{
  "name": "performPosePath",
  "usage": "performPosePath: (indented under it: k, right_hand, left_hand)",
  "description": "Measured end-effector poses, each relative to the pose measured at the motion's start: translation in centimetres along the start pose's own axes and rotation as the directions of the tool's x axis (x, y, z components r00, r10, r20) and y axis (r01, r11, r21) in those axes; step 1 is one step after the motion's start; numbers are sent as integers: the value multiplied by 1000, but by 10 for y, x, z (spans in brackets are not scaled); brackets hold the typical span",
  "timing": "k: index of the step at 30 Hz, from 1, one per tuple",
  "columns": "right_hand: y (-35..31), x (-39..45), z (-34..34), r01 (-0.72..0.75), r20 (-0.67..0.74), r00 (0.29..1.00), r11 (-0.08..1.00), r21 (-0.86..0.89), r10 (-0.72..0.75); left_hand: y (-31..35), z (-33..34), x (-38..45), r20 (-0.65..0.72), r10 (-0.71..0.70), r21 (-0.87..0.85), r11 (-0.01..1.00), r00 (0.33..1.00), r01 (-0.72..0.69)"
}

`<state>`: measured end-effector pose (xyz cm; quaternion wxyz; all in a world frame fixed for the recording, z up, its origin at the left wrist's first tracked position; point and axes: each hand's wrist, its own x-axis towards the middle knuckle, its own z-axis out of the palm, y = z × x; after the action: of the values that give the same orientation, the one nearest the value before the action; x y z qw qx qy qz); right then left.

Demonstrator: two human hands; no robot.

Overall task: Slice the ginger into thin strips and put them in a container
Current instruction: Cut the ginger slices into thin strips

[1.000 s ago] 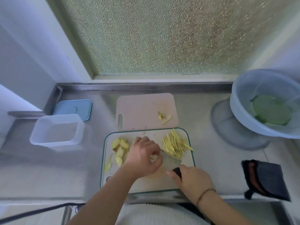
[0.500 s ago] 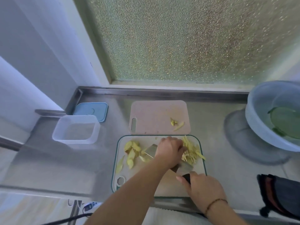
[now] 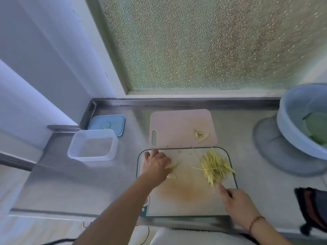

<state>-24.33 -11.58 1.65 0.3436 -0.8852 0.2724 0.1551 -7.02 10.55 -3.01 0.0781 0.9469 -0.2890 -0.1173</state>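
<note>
- The ginger strips [image 3: 215,167] lie heaped on the right half of the teal-rimmed cutting board [image 3: 185,207], which sits at the counter's [image 3: 88,183] front edge.
- The uncut ginger slices [image 3: 172,165] are on the board's left half, mostly hidden under the left hand [image 3: 155,165], which lies palm-down over them with fingers bent; whether it pinches any I cannot tell.
- The right hand [image 3: 238,206] is wrapped round the knife [image 3: 198,155] handle at the board's front right corner, forefinger stretched forward, blade edge-on beside the heap.
- Judging by this, slicing is partway done: one batch is cut and the hand is gathering another.
- Next, the slices want stacking flat near the board's middle, fingertips tucked clear of the blade.
- The clear container [image 3: 92,147] stands empty towards the counter's left edge, its blue lid [image 3: 106,124] just behind.
- A pink board [image 3: 177,126] with scraps [image 3: 200,135] lies behind the cutting board.
</note>
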Motion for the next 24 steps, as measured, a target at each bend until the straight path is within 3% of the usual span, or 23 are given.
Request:
performPosePath:
  k: [4,9,11,14,19,21,24]
  right_hand:
    - [-5,2,9,-24,8,1000,1000,13,24]
    - [-13,2,14,-34,-20,999,998,50,35]
    - [-13,1,17,-51,-14,999,995,82,53]
    - [-15,0,18,-84,-3,996,988,131,85]
    - [-18,-4,20,-132,2,991,967,217,135]
    - [-16,-4,24,-133,-4,990,965,227,138]
    - [-15,-4,28,-136,1,990,957,255,141]
  left_hand:
    - [11,6,-2,36,64,147,987,997,-68]
    - [16,7,2,-124,181,195,969,976,-155]
    - [14,11,0,-235,298,119,953,925,-277]
    - [13,25,-13,-324,540,21,825,777,-564]
    - [-8,44,-31,-327,660,8,717,676,-697]
    - [-16,42,-30,-332,596,66,788,731,-612]
    - [-19,23,-23,-205,364,182,926,908,-330]
